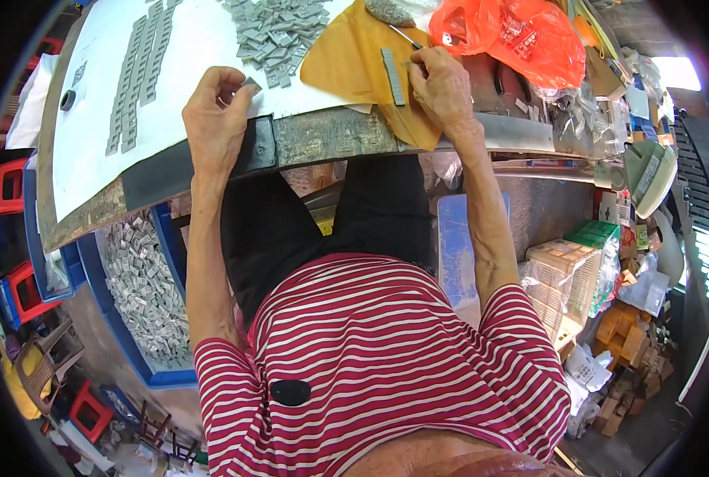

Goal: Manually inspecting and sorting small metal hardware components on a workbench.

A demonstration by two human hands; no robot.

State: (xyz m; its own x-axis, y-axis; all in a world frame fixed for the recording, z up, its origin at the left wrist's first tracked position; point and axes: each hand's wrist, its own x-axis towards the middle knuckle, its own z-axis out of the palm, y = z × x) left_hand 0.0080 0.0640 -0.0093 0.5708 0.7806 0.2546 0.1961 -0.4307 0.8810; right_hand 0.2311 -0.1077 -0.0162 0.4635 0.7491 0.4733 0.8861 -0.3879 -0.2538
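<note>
My left hand [218, 115] is over the front of the workbench, with thumb and forefinger pinched on a small grey piece [250, 83]. Just beyond it lies a heap of similar flat grey pieces [279, 40] on a white sheet [203, 60]. Closed around a thin pointed tool [405, 36] is my right hand [445, 89]; the tool's slim shaft points away to the left, and my fingers hide the rest. Beside that hand, a short row of grey pieces [392, 76] rests on an amber-brown sheet [346, 60].
Long rows of grey pieces [140, 79] and a small black ring [68, 100] lie at left. A red plastic bag [521, 40] sits at the back right. Below the bench, a blue tray [120, 334] holds many pieces. Crates [565, 274] and red stools [11, 187] stand around.
</note>
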